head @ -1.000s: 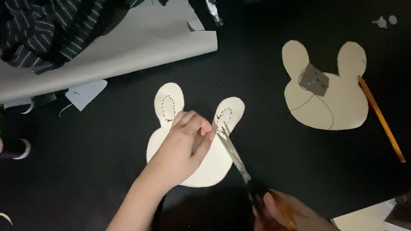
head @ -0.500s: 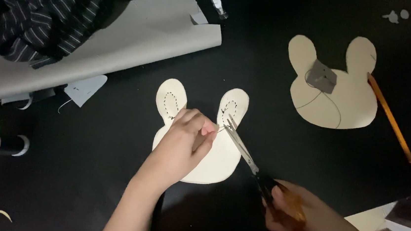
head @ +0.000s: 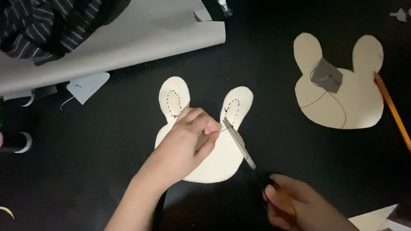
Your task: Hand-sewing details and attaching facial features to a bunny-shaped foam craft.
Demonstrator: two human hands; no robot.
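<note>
Scissors (head: 242, 146) sit gripped in the right hand (head: 296, 207), fingers wrapped around the orange handles, blades reaching the stitched bunny-shaped cream cutout (head: 204, 130) at centre of the black table (head: 87, 169). Left hand (head: 185, 143) presses on it, fingertips pinched together (possibly on thread). Farther off lie another bunny cutout (head: 339, 82), a pencil (head: 396, 117) and striped fabric (head: 51, 8).

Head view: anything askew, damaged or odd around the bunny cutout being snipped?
Nothing looks damaged. The stitched bunny cutout lies flat under the left hand, with the scissors in the right hand at its right ear. Small grey scraps lie loose beside the grey sheet, and a pencil rests against the second cutout.
</note>
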